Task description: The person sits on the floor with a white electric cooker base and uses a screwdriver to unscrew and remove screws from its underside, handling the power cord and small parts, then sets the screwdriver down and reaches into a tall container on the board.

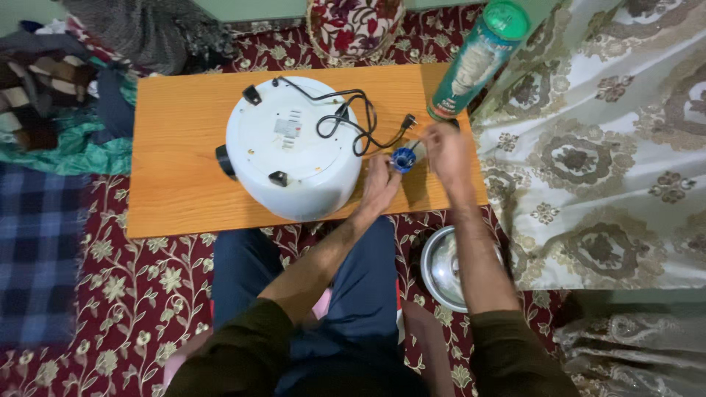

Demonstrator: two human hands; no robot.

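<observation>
At tabletop point(176, 147), four o'clock edge: small blue round part point(402, 158).
Left hand point(379, 185): grip pinching it from seven o'clock.
Right hand point(447, 151): at three o'clock, blurred, grip unclear.
Cooker point(293, 147): upturned, lying at nine o'clock.

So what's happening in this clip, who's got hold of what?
A person sits on a patterned carpet at a low wooden table. A white round appliance lies upside down on it, its black power cord looped on the base. The left hand and right hand meet beside the appliance at a small blue round part; the grip is too blurred to tell. A green-capped can stands at the table's far right corner, and a metal lid lies on the floor.
</observation>
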